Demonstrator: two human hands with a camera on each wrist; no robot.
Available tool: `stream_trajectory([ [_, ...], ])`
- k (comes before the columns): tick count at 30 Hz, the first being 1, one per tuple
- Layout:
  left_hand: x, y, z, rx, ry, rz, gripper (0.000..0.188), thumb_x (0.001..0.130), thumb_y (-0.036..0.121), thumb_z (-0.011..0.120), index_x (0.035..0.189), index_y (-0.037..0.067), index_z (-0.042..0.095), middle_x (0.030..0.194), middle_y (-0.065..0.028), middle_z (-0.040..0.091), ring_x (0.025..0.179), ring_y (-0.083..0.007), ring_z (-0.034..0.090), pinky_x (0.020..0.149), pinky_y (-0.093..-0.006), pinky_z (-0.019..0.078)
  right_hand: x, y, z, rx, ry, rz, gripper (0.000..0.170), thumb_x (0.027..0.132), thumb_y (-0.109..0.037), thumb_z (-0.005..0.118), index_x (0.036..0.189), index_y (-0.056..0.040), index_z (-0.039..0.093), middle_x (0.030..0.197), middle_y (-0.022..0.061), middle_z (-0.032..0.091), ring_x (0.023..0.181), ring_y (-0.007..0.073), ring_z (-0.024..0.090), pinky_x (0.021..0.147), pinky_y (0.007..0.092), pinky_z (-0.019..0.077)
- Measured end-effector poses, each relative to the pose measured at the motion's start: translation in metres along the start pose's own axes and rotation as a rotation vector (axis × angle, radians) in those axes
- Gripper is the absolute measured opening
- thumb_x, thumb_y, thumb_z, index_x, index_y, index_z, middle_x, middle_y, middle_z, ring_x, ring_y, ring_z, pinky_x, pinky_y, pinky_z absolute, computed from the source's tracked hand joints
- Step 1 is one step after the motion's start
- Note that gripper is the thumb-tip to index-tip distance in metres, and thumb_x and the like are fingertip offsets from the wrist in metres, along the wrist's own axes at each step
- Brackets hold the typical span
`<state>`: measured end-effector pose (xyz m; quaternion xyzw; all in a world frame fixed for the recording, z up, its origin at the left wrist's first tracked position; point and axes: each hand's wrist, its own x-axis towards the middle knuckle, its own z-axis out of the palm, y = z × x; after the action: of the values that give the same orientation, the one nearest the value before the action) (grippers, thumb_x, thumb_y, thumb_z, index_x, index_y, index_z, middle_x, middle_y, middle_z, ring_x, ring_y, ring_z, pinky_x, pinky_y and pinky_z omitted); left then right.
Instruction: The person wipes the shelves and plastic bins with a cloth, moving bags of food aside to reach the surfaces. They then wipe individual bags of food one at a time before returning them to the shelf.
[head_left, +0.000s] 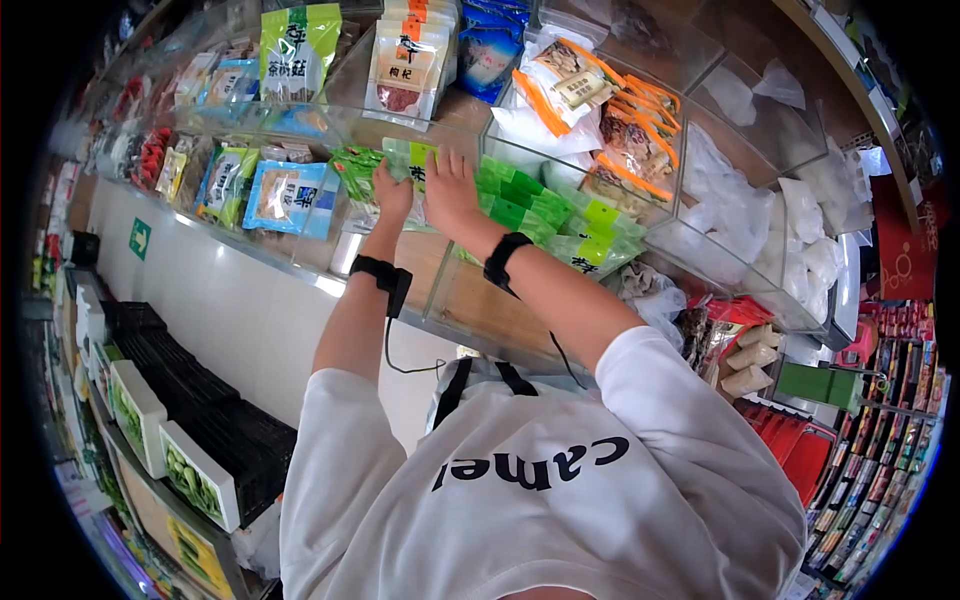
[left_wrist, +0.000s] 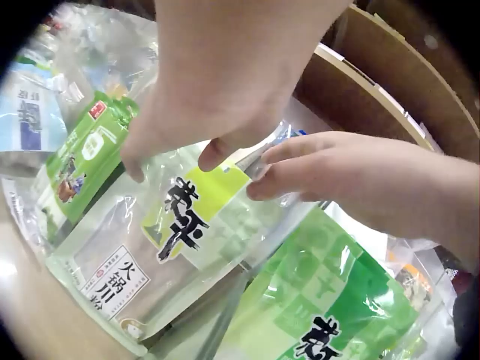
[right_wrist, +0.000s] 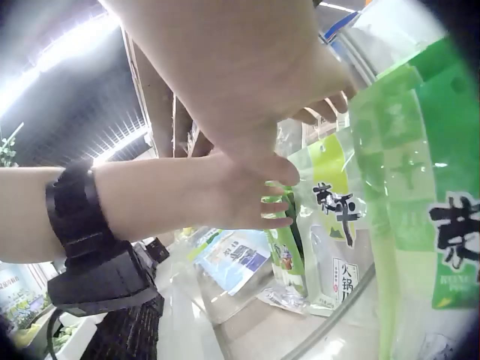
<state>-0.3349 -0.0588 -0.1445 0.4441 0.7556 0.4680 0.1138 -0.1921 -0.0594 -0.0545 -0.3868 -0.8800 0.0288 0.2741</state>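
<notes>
A clear-and-green pouch of hotpot noodles (left_wrist: 178, 217) stands upright between both hands. My left hand (head_left: 393, 195) is at its top left edge, with bent fingers and thumb about the edge. From the right my right hand (head_left: 452, 188) rests its extended fingers (left_wrist: 292, 161) on the top right corner. To the left of the pouch is a narrow green packet (left_wrist: 86, 154), right under the left fingertips in the right wrist view. Green checkered pouches (left_wrist: 322, 285) stand close on the right, below the right wrist. The hands hide part of the pouch's top.
Clear dividers (head_left: 432, 285) split the shelf into bins. A light-blue packet (head_left: 290, 198) lies left of the hands. Behind stand goji packets (head_left: 405, 65); orange-edged bags (head_left: 635, 140) are at the right. Black crates (head_left: 190, 370) stand lower left.
</notes>
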Motion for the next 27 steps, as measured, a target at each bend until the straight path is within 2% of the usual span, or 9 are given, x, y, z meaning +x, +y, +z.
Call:
stream_trajectory([
  [3, 0.006, 0.005, 0.009, 0.009, 0.058, -0.095, 0.07, 0.065, 0.012, 0.061, 0.127, 0.001, 0.031, 0.122, -0.0255, 0.032, 0.111, -0.0399, 0.035, 0.097, -0.0426, 0.0262, 0.012, -0.004, 0.019, -0.22, -0.066, 0.071, 0.062, 0.068, -0.013, 0.058, 0.124, 0.0043, 0.038, 0.112, 0.018, 0.045, 0.112, 0.0314, 0.037, 0.095, 0.0421, 0.0259],
  [5, 0.003, 0.006, 0.012, 0.195, 0.065, -0.12, 0.071, 0.065, 0.014, 0.062, 0.128, 0.006, 0.032, 0.122, -0.0255, 0.027, 0.112, -0.0406, 0.029, 0.096, -0.0462, 0.0241, 0.012, -0.004, 0.029, -0.394, -0.101, 0.098, 0.062, 0.069, -0.015, 0.056, 0.125, 0.0037, 0.037, 0.11, 0.0166, 0.046, 0.106, 0.029, 0.04, 0.092, 0.0401, 0.0256],
  [8, -0.003, 0.016, 0.008, 0.302, 0.108, -0.065, 0.069, 0.065, 0.015, 0.062, 0.128, 0.008, 0.035, 0.12, -0.0231, 0.028, 0.107, -0.0401, 0.027, 0.093, -0.0484, 0.0239, 0.013, -0.005, 0.025, -0.317, -0.227, 0.144, 0.06, 0.07, -0.015, 0.054, 0.124, 0.0042, 0.038, 0.108, 0.0155, 0.046, 0.101, 0.0272, 0.041, 0.088, 0.0385, 0.0276],
  [10, -0.002, 0.013, 0.009, 0.378, 0.143, -0.043, 0.067, 0.065, 0.015, 0.062, 0.127, 0.008, 0.036, 0.119, -0.0226, 0.028, 0.105, -0.04, 0.028, 0.091, -0.0482, 0.0249, 0.012, -0.003, 0.027, -0.326, -0.201, 0.122, 0.057, 0.07, -0.014, 0.053, 0.123, 0.0041, 0.039, 0.106, 0.0147, 0.047, 0.099, 0.0265, 0.041, 0.086, 0.038, 0.028],
  [12, 0.007, 0.011, 0.008, 0.453, 0.198, 0.046, 0.067, 0.065, 0.018, 0.063, 0.127, 0.014, 0.039, 0.118, -0.0185, 0.032, 0.103, -0.0387, 0.03, 0.091, -0.0468, 0.0256, 0.016, -0.003, 0.026, -0.339, -0.171, 0.101, 0.055, 0.07, -0.012, 0.053, 0.121, 0.004, 0.04, 0.103, 0.0138, 0.047, 0.098, 0.0258, 0.041, 0.084, 0.0374, 0.0285],
  [15, 0.022, 0.01, 0.009, 0.435, 0.147, -0.034, 0.059, 0.066, 0.019, 0.061, 0.122, 0.015, 0.045, 0.119, -0.0177, 0.032, 0.104, -0.0379, 0.03, 0.091, -0.0465, 0.0266, 0.019, -0.005, 0.026, -0.323, -0.266, 0.144, 0.043, 0.078, -0.014, 0.044, 0.119, -0.0001, 0.044, 0.107, 0.0097, 0.048, 0.101, 0.0232, 0.04, 0.086, 0.0392, 0.0279],
  [17, 0.029, 0.012, 0.01, 0.449, 0.137, -0.051, 0.055, 0.066, 0.021, 0.062, 0.119, 0.015, 0.048, 0.118, -0.017, 0.033, 0.104, -0.0379, 0.031, 0.09, -0.0465, 0.0279, 0.018, -0.001, 0.035, -0.31, -0.055, 0.101, 0.044, 0.068, -0.01, 0.052, 0.11, 0.0025, 0.048, 0.096, 0.0114, 0.048, 0.095, 0.0245, 0.041, 0.08, 0.0371, 0.0301],
  [23, 0.033, 0.011, 0.004, 0.381, 0.196, -0.028, 0.037, 0.07, 0.025, 0.063, 0.102, 0.009, 0.054, 0.113, -0.0156, 0.039, 0.099, -0.0361, 0.036, 0.084, -0.0461, 0.0316, 0.022, 0.005, 0.022, -0.273, -0.276, 0.147, 0.036, 0.067, -0.009, 0.053, 0.101, 0.0012, 0.052, 0.095, 0.012, 0.048, 0.095, 0.0252, 0.042, 0.079, 0.0361, 0.0314],
  [27, 0.015, 0.004, -0.013, 0.304, 0.207, 0.073, 0.027, 0.077, 0.022, 0.058, 0.099, 0.006, 0.054, 0.099, -0.0143, 0.052, 0.088, -0.0328, 0.043, 0.082, -0.0429, 0.0341, 0.02, 0.007, 0.02, -0.29, -0.217, 0.062, 0.036, 0.067, -0.009, 0.054, 0.101, 0.001, 0.052, 0.097, 0.0127, 0.048, 0.098, 0.0256, 0.041, 0.081, 0.0355, 0.0322],
])
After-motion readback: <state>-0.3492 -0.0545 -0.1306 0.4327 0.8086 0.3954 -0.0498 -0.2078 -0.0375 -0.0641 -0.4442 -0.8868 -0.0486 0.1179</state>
